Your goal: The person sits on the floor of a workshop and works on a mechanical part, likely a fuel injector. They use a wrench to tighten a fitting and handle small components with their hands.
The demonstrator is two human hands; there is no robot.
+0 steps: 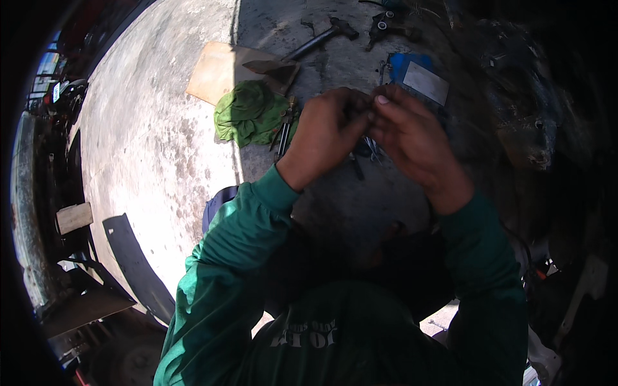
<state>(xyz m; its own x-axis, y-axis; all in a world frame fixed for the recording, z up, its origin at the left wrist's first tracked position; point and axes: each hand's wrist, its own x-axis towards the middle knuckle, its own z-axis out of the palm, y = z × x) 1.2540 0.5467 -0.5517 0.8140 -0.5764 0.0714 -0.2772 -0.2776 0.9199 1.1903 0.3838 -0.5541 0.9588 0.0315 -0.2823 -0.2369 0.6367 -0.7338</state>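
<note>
Left hand [322, 132], right hand [412, 135] curled, fingertips together right of green cloth [248, 112] | I can't tell what they pinch | metal tools [372, 149] also right of cloth | I'd brace wrists, pinch lightly

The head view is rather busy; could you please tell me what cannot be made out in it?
Head view: whether the left hand and right hand hold anything; their fingers hide it.
Head view: the full shape of the metal tools beneath; the hands cover part.
Head view: the far right edge, lost in darkness.
</note>
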